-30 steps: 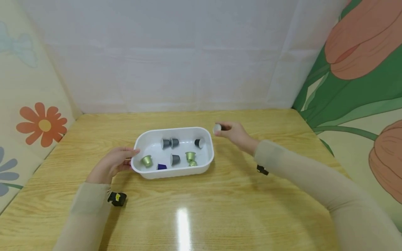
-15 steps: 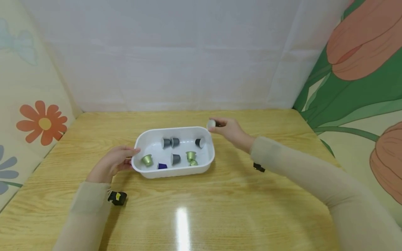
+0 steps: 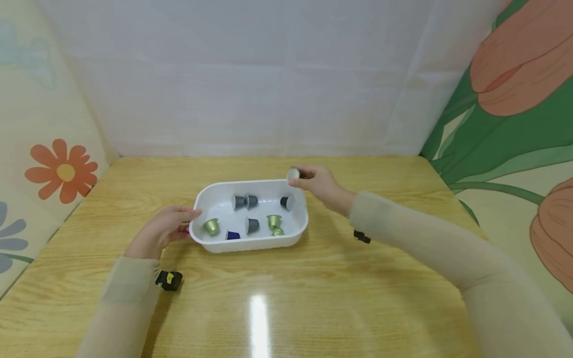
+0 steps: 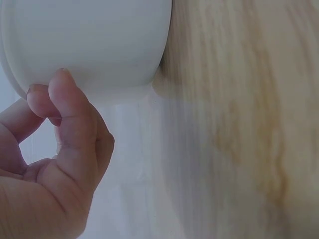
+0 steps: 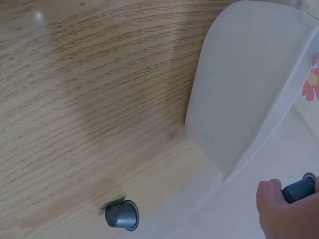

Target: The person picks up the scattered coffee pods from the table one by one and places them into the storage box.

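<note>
With thumb over the rim and fingers outside, my left hand (image 3: 162, 229) grips the left end of a white plastic tub (image 3: 255, 244). My right hand (image 3: 329, 190) pinches a dark grey coffee capsule (image 5: 299, 189) between thumb and fingers, its pale lid facing left in the head view. This capsule is held by the tub's far right corner, overlapping the rim in that view. Lying in the tub are several grey capsules (image 3: 252, 225), a black one (image 3: 286, 203), a purple one (image 3: 233, 235) and a few green ones (image 3: 211, 226).
Another dark grey capsule (image 5: 121, 215) lies on the wooden table (image 3: 313, 298) outside the tub, seen in the right wrist view and hidden in the head view. A white cloth (image 3: 268, 79) hangs behind the table, with flower-patterned panels (image 3: 515, 149) at both sides.
My right hand has carried its capsule leftward, from beside the tub to its far right corner. My left hand keeps its grip and the capsules in the tub stay put.
</note>
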Demonstrator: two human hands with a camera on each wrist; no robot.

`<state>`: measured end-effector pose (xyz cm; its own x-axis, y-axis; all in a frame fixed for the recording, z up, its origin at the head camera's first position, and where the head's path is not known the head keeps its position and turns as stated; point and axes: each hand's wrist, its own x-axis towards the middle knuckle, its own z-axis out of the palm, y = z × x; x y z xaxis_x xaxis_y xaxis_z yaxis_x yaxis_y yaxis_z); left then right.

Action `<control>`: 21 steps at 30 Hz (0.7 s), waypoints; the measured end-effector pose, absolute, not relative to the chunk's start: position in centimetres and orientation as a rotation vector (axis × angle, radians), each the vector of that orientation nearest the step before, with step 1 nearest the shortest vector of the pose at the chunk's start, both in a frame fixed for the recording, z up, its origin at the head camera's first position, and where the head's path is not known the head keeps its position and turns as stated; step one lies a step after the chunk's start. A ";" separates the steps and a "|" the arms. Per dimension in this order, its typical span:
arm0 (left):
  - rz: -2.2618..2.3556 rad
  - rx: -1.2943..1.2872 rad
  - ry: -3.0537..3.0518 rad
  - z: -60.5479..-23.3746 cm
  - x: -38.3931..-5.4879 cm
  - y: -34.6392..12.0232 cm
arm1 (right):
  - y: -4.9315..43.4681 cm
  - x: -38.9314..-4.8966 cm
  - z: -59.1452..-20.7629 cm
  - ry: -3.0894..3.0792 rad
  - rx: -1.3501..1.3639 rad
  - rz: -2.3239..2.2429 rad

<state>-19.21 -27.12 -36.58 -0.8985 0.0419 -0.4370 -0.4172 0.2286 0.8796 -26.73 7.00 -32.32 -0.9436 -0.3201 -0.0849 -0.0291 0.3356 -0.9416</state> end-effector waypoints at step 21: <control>1.742 -0.341 2.111 -36.5 -19.3 -27.0 | 4.2 -26.7 -32.9 2.305 -0.337 -1.634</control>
